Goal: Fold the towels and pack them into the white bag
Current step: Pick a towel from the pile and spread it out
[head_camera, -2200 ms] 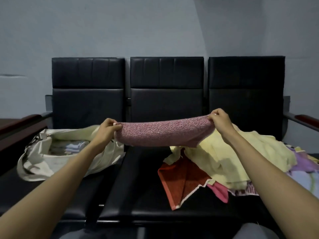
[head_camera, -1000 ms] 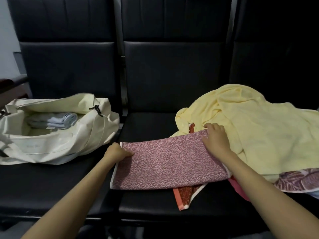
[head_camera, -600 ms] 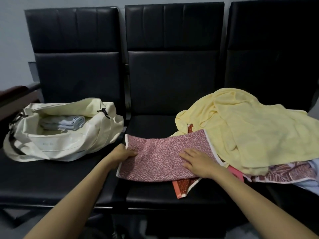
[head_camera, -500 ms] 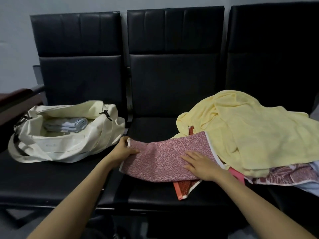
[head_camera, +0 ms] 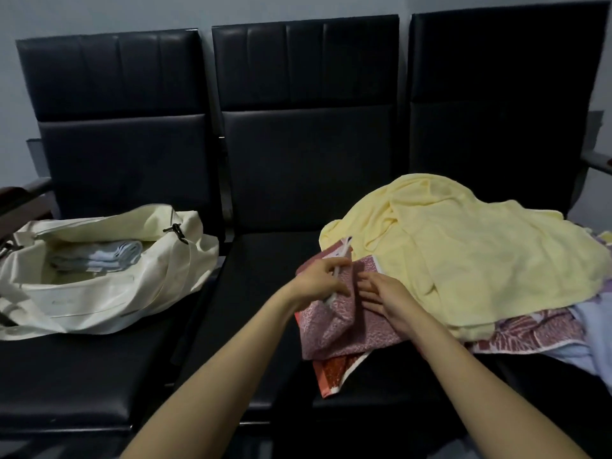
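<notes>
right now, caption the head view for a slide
Left hand grips the pink towel, right hand rests on it, white bag open nearby.

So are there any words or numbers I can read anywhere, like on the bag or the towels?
None can be read.
White bag: a faint small mark on its side, too blurred to read.
Pink towel, yellow towel: only patterns or plain cloth, no letters.

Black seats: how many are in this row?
3, side by side: the left seat holds the white bag, the middle seat stands between, and the right seat carries most of the towel pile. More may lie outside the view.
</notes>
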`<action>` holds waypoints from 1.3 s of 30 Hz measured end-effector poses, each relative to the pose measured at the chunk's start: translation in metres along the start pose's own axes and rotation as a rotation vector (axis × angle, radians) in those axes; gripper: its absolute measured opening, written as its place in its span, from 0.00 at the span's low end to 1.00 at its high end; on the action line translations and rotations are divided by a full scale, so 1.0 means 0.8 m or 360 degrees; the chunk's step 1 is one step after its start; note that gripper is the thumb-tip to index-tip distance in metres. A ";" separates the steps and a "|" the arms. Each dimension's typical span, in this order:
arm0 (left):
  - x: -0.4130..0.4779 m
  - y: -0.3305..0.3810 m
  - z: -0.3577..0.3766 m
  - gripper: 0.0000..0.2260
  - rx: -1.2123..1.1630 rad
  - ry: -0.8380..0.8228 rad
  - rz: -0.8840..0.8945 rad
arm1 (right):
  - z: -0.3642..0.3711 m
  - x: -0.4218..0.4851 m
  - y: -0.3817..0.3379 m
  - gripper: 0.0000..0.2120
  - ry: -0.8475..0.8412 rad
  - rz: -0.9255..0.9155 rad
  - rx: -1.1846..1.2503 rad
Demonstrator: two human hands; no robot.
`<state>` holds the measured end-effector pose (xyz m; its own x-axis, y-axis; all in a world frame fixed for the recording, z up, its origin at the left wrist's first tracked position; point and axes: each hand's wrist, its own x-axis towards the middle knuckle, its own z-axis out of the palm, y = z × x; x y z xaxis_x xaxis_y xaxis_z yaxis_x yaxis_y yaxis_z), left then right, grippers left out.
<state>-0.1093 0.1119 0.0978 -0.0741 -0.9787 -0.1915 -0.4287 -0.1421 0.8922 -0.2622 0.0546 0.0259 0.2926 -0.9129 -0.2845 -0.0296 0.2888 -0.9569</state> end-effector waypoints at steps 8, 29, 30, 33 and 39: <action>0.026 -0.008 0.064 0.24 -0.0586 -0.0112 -0.0179 | -0.033 0.004 -0.007 0.33 0.0078 0.0235 -0.0077; 0.015 -0.058 0.008 0.21 -0.1064 0.0073 -0.0756 | -0.037 -0.009 0.003 0.31 0.0207 -0.0315 -0.1851; 0.014 -0.053 0.011 0.18 -0.1033 0.0028 -0.0719 | -0.037 -0.009 0.004 0.31 0.0210 -0.0312 -0.1846; 0.018 -0.039 0.024 0.13 -0.0847 0.0071 -0.0518 | -0.039 -0.007 0.004 0.29 0.0236 -0.0316 -0.1856; 0.009 0.017 0.014 0.15 -0.0644 -0.0102 -0.0069 | -0.040 -0.005 -0.018 0.20 0.0242 -0.0203 -0.0387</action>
<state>-0.1255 0.1044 0.1042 -0.1252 -0.9612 -0.2458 -0.0449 -0.2420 0.9692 -0.2932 0.0452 0.0388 0.1626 -0.9754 -0.1490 -0.2348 0.1084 -0.9660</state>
